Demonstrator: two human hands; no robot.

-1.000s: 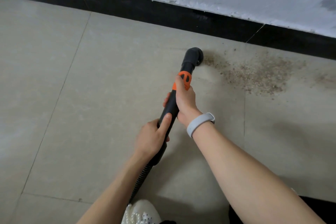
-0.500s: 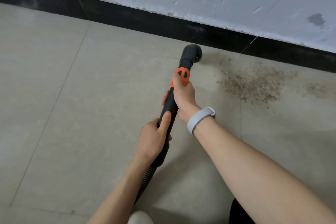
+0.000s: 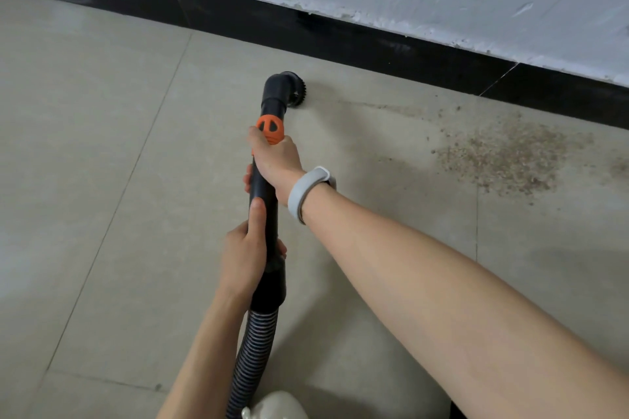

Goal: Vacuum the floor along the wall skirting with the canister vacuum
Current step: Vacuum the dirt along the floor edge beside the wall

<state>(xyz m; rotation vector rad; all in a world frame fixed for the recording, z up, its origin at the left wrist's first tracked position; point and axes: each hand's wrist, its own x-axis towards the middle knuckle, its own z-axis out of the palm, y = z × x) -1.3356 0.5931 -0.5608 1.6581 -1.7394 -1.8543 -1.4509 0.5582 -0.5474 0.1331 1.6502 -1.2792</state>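
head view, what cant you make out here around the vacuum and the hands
- Canister body: out of frame; the ribbed hose leaves by the bottom edge.
- Brush nozzle opening: faces away, so floor contact is unclear.
- Left hand fingertips: wrapped behind the wand.
- Right hand palm: against the wand.

A white shoe (image 3: 277, 405) peeks in at six o'clock; a grey wristband (image 3: 308, 192) sits near centre.
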